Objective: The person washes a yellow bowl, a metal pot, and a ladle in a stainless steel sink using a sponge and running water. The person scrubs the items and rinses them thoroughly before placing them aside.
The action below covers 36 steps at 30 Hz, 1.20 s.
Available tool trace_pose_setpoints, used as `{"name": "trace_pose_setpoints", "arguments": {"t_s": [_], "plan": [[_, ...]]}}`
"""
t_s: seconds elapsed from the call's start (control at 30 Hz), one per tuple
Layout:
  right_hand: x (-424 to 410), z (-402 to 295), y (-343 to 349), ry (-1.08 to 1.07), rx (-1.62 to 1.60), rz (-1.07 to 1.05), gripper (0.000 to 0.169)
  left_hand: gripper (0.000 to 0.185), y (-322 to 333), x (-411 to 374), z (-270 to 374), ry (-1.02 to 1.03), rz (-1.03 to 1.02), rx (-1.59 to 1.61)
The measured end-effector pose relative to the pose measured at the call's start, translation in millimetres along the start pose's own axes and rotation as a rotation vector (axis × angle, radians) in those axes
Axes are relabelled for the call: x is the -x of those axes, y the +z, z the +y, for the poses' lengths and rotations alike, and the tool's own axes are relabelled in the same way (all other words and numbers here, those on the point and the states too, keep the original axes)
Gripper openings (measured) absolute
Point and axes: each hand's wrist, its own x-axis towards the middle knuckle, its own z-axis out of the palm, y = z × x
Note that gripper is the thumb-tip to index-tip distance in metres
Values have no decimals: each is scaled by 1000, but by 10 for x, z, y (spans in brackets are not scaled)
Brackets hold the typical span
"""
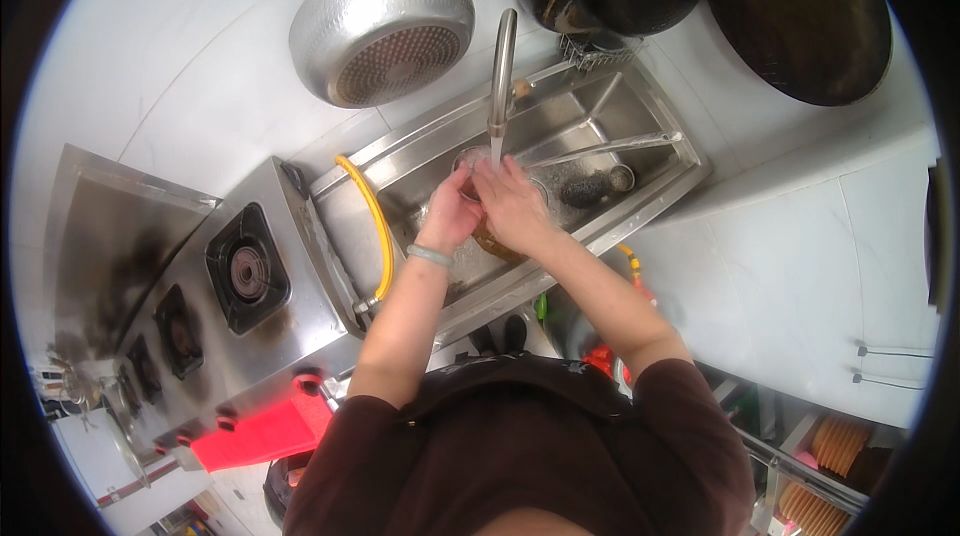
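Note:
Water runs from a curved metal faucet [501, 78] onto my two hands, which are close together over a stainless steel sink [405, 195]. My left hand [452, 212], with a pale bangle [430, 255] at the wrist, is cupped at the left of the stream. Flat fingers of my right hand [514, 206] lie under the water and overlap the left. Whether anything small is between the palms is hidden. Beneath them, partly covered, are a round clear or metal vessel and a brown object [495, 242]. A dark scrubber-like object [585, 189] lies in the basin to the right.
A yellow hose [379, 228] arches over the sink's left end, beside a gas stove [300, 288] with several burners. A hammered metal pan [390, 26] and dark pans [802, 11] hang behind. A long metal utensil [600, 149] crosses the basin. A wire basket [596, 52] sits at the rear edge.

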Motion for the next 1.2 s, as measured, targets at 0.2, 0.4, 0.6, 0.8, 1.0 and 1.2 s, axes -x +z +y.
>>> {"name": "trace_pose_setpoints", "arguments": {"t_s": [0.2, 0.4, 0.6, 0.8, 1.0, 1.2], "plan": [[99, -51, -133, -76, -29, -154, 44, 44, -192, -101, 2, 91, -1, -16], [210, -91, -625, -40, 367, 141, 30, 26, -144, 35, -10, 363, 161, -558], [189, 63, -452, 394, 280, -511, 20, 23, -100, -37, 19, 563, 475, -1198], [270, 43, -282, 550, 115, -195, 16, 23, -143, -130, -59, 560, 396, -590], [416, -68, -101, 672, -3, -59, 16, 19, 62, -122, -197, 400, 324, -224], [430, -50, -163, 698, -15, -19, 15, 17, 27, -106, -210, 363, 191, -272]]}}
